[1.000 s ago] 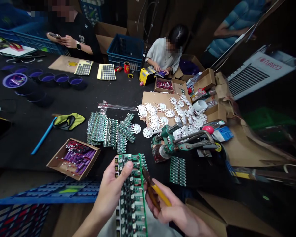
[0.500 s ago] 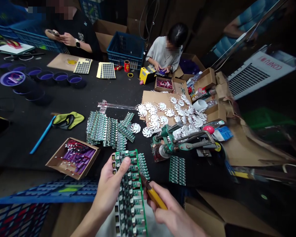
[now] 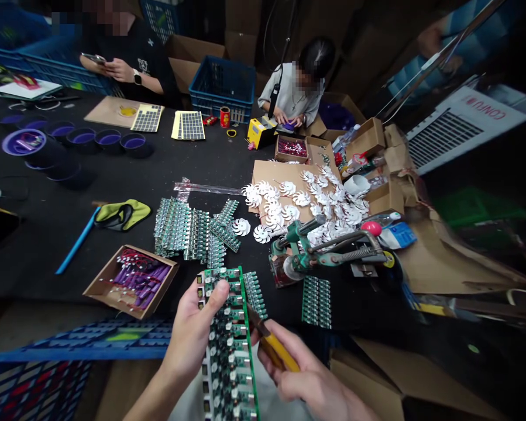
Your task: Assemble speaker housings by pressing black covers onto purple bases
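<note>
Near centre, the person's left hand (image 3: 190, 336) is closed around a long green circuit board panel (image 3: 230, 356), thumb across its face, the panel standing upright in view and running away from the near edge towards the table. The right hand (image 3: 302, 374) is closed on yellow-handled cutters (image 3: 275, 351), whose tips sit at the panel's right edge; whether the jaws are biting the panel or merely touching it cannot be told. A loose board strip (image 3: 254, 295) lies just right of the panel's far end. On the black table (image 3: 47, 234), further stacked boards (image 3: 181, 234) lie far left of the hands and a smaller stack (image 3: 316, 302) to the right. Beside them are a box of purple cells (image 3: 133, 280), white fan blades (image 3: 263, 234) and a green bench press (image 3: 328, 251). Beyond, a co-worker's hands (image 3: 289, 120) work at the far side.
</note>
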The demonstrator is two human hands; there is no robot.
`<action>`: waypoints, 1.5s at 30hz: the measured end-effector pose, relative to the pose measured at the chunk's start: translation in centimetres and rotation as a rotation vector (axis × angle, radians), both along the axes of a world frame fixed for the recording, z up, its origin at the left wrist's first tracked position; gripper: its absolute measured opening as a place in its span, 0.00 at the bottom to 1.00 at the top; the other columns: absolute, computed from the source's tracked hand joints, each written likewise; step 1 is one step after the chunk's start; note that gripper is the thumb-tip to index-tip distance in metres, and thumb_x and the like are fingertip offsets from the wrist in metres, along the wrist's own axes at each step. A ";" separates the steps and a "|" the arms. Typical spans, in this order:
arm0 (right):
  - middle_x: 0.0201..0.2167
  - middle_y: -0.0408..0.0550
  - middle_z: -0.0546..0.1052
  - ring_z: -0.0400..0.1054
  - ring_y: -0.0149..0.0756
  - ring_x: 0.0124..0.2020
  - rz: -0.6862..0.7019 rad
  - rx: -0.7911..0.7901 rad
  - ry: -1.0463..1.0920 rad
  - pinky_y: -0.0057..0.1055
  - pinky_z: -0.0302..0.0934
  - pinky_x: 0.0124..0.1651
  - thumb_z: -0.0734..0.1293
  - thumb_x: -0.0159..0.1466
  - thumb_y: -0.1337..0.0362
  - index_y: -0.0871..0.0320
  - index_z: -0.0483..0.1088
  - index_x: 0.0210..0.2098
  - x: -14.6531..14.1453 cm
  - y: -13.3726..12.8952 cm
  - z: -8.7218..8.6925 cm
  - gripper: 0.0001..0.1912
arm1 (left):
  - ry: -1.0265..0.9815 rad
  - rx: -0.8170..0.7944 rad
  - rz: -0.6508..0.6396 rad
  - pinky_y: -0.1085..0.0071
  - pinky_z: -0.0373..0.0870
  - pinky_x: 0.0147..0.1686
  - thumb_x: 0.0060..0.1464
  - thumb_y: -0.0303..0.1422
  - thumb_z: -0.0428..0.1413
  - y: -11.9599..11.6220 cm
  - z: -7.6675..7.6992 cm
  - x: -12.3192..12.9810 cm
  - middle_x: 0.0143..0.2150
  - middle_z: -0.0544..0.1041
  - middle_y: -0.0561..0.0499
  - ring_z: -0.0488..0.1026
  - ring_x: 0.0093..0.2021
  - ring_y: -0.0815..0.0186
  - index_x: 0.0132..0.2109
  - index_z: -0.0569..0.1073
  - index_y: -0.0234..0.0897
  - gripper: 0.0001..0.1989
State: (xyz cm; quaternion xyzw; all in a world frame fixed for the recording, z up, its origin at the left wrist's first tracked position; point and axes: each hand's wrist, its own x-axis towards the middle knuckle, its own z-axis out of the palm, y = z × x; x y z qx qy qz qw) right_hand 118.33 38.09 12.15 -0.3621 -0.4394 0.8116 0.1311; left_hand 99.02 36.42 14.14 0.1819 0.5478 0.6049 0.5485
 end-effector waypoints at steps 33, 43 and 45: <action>0.28 0.41 0.57 0.47 0.28 0.30 0.012 -0.153 0.155 0.26 0.39 0.27 0.60 0.37 0.76 0.57 0.66 0.34 -1.0 2.2 2.0 0.22 | -0.128 -0.048 -0.007 0.78 0.64 0.22 0.47 0.42 0.63 -0.6 1.9 1.5 0.29 0.77 0.52 0.68 0.23 0.72 0.37 0.73 0.35 0.16; 0.36 0.44 0.66 0.59 0.36 0.39 0.026 0.033 -0.132 0.31 0.55 0.41 0.62 0.43 0.73 0.50 0.68 0.48 1.0 1.3 3.1 0.32 | -0.057 0.019 0.025 0.69 0.72 0.39 0.53 0.39 0.59 -0.2 0.8 0.1 0.40 0.79 0.50 0.75 0.31 0.68 0.42 0.72 0.38 0.12; 0.39 0.45 0.68 0.60 0.37 0.42 0.016 0.078 -0.182 0.31 0.56 0.44 0.62 0.44 0.72 0.49 0.66 0.51 1.4 0.6 1.9 0.34 | -0.031 0.020 0.040 0.69 0.72 0.41 0.53 0.39 0.59 0.1 0.7 0.0 0.40 0.79 0.51 0.76 0.32 0.68 0.41 0.72 0.38 0.12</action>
